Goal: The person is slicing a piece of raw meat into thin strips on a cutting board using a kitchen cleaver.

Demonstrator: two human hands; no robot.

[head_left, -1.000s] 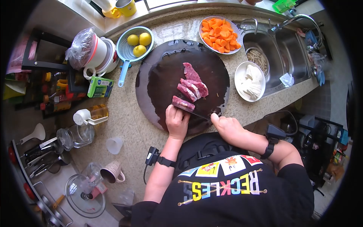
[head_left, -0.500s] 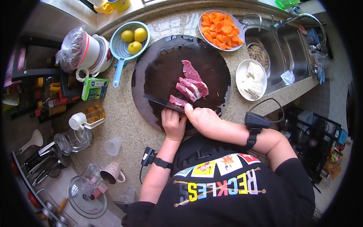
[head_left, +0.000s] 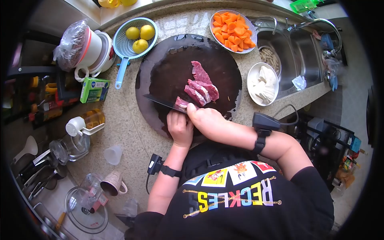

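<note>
Above a dark board (head_left: 168, 66), right hand (head_left: 205, 120) grips knife (head_left: 163, 102); left hand (head_left: 179, 128) curls, grasp unclear.

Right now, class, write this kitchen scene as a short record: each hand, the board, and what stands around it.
right hand: holding a knife
left hand: close beside the knife, fingertips partly hidden
board: round, dark, wet in patches
on board: several slices of red meat
far left: colander with three yellow fruits
far right: plate of orange pieces
right: bowl of white pieces, then a sink
</note>
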